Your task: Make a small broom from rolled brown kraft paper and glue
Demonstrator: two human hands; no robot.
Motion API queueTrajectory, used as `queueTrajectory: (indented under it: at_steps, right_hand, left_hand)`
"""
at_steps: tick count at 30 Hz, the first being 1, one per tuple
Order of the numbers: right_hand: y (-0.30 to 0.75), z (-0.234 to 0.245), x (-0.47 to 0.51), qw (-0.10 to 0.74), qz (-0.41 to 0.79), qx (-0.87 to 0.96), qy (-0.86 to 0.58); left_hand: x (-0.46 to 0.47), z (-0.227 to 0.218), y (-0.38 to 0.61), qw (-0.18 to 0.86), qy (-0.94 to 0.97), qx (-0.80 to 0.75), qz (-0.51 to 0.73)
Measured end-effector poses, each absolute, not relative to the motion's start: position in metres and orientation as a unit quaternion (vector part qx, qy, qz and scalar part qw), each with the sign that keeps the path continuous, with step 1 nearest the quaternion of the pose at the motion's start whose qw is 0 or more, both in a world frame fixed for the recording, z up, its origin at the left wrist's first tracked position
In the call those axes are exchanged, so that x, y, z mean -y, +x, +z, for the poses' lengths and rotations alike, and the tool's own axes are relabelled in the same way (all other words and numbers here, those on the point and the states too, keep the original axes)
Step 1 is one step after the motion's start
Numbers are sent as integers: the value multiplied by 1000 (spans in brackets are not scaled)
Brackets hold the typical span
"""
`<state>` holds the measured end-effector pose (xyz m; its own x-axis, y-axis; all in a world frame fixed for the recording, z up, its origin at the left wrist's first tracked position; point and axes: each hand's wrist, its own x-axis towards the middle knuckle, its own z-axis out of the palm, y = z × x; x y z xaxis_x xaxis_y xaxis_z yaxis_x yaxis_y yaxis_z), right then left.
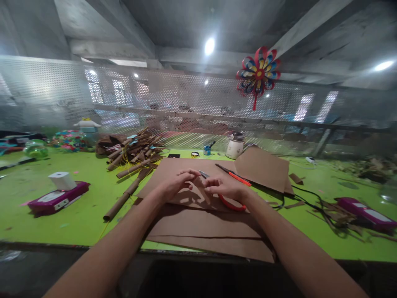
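Both hands hover over the middle of a stack of brown paper sheets (pixel 189 221), fingertips close together. My left hand (pixel 180 182) is loosely curved, thumb apart from the fingers, with no object visible in it. My right hand (pixel 225 188) faces it, fingers bent and thumb held out. Beneath the right hand are red-handled scissors (pixel 231 204); their blades show between the hands, and whether the hand touches them I cannot tell. A brown, strip-like shape lies between the fingers, too unclear to name. Just beyond, a dark tool with an orange-red handle (pixel 239 179) rests on the paper.
Left of the sheets lies a pile of rolled brown paper tubes (pixel 136 151), one loose tube (pixel 119 207) nearer me. Purple boxes (pixel 58 203) stand at both sides. A white jar (pixel 235 145) and blue bottle (pixel 207 150) stand behind; folded brown paper (pixel 263 167) and black cords lie right.
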<state>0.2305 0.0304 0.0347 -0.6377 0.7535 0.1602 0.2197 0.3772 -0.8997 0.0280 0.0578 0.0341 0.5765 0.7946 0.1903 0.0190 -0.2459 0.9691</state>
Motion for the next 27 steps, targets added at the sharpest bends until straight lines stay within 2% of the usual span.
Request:
queueTrajectory:
  at_steps: [5,8,11,14,21,27]
  right_hand:
    - [226,34,-30,275,405,780,-390]
    - [225,29,-35,322,396,751,-419]
    - [223,26,-40,395,396,722,-408]
    - [221,26,-40,432,402,697,-407]
    - [220,25,-37,418,393,716,-397]
    - [220,28,-36,410,291,774,-383]
  left_hand:
    - [-57,27,37,472,766,-320,297]
    - [-63,23,36,452,761,-330,326]
    - [-65,23,30,499,725,-318,352]
    - [-63,26,27,552,687,-299,365]
    - [-59,27,31,619,656,-246,355]
    - [-60,24,30,675,610,-230,346]
